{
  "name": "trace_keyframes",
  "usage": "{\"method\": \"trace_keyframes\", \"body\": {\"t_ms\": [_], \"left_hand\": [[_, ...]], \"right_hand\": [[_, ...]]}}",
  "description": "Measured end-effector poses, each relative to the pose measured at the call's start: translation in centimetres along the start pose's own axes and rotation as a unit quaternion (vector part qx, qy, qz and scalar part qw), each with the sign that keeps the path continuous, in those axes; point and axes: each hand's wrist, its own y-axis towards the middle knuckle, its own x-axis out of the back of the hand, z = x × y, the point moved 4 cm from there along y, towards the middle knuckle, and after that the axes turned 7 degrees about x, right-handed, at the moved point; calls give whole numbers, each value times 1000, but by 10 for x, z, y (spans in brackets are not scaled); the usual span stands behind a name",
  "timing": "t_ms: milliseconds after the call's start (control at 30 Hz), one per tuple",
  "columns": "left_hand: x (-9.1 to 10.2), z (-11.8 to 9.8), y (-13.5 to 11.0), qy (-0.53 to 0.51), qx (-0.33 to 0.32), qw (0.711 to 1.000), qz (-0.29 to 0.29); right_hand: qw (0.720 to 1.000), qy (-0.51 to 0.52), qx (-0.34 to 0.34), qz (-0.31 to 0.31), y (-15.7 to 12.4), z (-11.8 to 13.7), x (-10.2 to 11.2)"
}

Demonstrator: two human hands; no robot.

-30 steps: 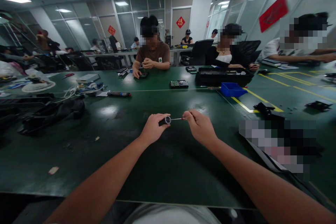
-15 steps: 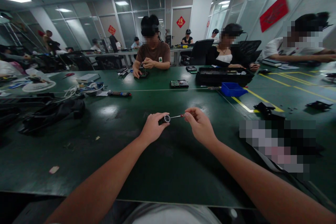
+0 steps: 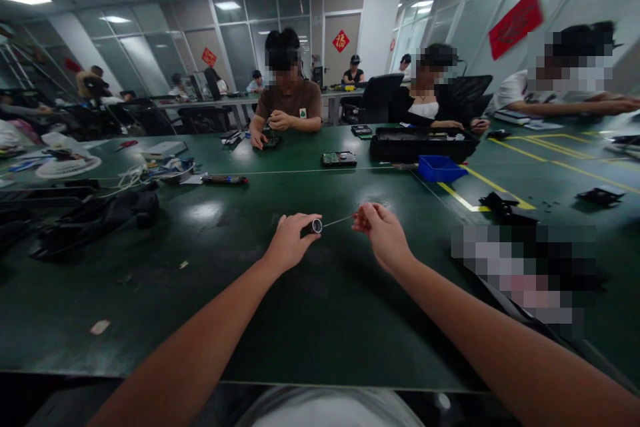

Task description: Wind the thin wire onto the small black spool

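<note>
My left hand (image 3: pixel 291 238) is closed round a short dark screwdriver handle (image 3: pixel 315 226) whose round silver end faces right. A thin metal bit (image 3: pixel 338 220) runs from that end up to my right hand (image 3: pixel 382 232), which pinches the bit's far tip between thumb and fingers. Both hands hover just above the green table (image 3: pixel 320 307), about a hand's width apart, near its middle.
Across the table lie a hard drive (image 3: pixel 339 159), a black tray (image 3: pixel 423 144), a blue bin (image 3: pixel 441 168) and a screwdriver (image 3: pixel 225 179). Dark bags (image 3: pixel 95 213) and cables lie at the left. Black parts (image 3: pixel 505 205) lie at the right. Several people sit opposite.
My right hand has drawn slightly right and up, so more of the bit shows between my hands and it slants upward. The view shifted a little.
</note>
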Motion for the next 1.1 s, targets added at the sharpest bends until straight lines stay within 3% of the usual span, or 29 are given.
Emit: {"method": "trace_keyframes", "body": {"t_ms": [367,1100], "left_hand": [[1,-6,-1,-10,1,1000,1],[0,-7,-1,-21,-12,1000,6]], "right_hand": [[981,-150,103,68,-12,22,-10],[988,-122,87,47,-8,14,-6]]}}
